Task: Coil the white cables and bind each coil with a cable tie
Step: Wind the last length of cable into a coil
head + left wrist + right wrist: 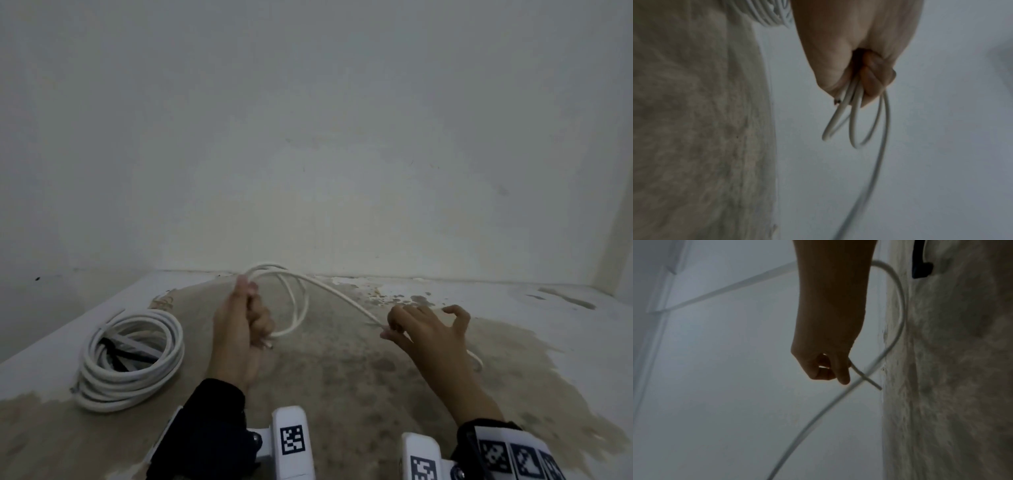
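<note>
My left hand [253, 318] is held above the floor and grips a few small loops of a thin white cable [296, 305] in its fist. The left wrist view shows the left hand [859, 84] with the loops [855, 128] hanging out of it and a cut cable end beside them. From there the cable runs right to my right hand [390, 329], which pinches it between thumb and forefinger, the other fingers spread. In the right wrist view the right hand [830, 369] holds the cable [900, 308], which curves back behind it.
A coil of thick white cable [137, 373] lies on the floor at the left, with black strips [126, 353] lying inside it. The stained concrete floor [342, 377] meets a pale wall [308, 137] just behind the hands. A dark object [920, 269] shows by the floor.
</note>
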